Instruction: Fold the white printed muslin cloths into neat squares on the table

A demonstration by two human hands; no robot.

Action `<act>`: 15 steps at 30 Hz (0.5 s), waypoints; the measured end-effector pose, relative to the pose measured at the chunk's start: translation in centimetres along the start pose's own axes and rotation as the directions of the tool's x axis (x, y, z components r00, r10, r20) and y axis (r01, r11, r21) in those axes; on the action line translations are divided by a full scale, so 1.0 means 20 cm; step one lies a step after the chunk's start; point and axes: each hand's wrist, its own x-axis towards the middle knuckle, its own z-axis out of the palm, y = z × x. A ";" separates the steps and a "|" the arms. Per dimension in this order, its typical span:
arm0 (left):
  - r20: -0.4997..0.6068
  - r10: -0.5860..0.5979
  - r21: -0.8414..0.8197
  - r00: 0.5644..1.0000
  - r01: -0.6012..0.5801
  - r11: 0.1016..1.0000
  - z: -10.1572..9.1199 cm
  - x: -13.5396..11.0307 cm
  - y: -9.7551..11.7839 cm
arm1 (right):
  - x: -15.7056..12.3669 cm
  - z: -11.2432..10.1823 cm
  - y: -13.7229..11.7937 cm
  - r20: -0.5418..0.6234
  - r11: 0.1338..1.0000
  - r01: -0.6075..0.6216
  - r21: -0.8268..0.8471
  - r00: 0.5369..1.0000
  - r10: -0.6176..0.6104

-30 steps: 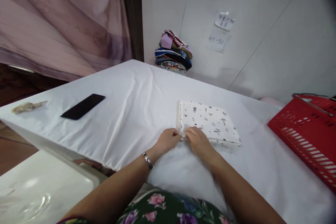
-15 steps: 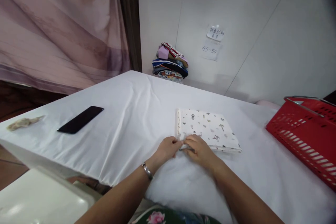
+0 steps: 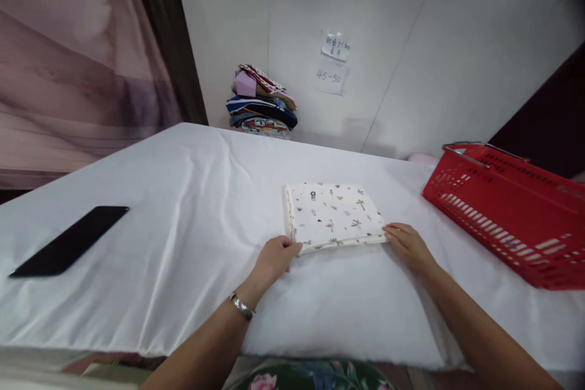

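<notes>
Head view, the only view supplied.

Position: the folded cloth [image 3: 333, 214], white with small printed motifs, lies flat on the white sheet [image 3: 192, 195] covering the table, about mid-width and towards the near side. The left hand [image 3: 274, 256] sits at the cloth's near-left corner, fingers curled and touching the edge; whether they pinch a layer cannot be told. The right hand [image 3: 406, 244] lies low at the near-right corner with its fingers extended. It touches the edge and holds nothing.

Risks, as judged:
1. The cloth is in several layers and is touched only at its two near corners. A pull on a single layer could slide the upper folds off the lower and spoil the squared edges.
2. The sheet beneath looks smooth and is creased. Dragging across it could ruck it and turn the cloth askew.
3. The red basket [image 3: 507, 213] stands near the right hand, apart from the cloth. A wide sweep of that arm could strike its rim.
4. The phone [image 3: 68, 241] lies well apart, towards the left edge. A tug on the sheet could shift it.

Count:
- hands: two
- folded cloth: one
- red basket: one
- phone: one
- stack of fabrics [image 3: 262, 100] against the far wall: one, its pieces too small to count
- paper notes [image 3: 336, 47] on the wall: two
- bracelet [image 3: 241, 306] on the left wrist: one
</notes>
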 end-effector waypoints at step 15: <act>-0.039 0.056 0.091 0.998 -0.052 0.994 0.00 0.01 -0.02 | 0.10 0.03 -0.39 -0.046 0.981 0.196 0.003 0.980 -0.195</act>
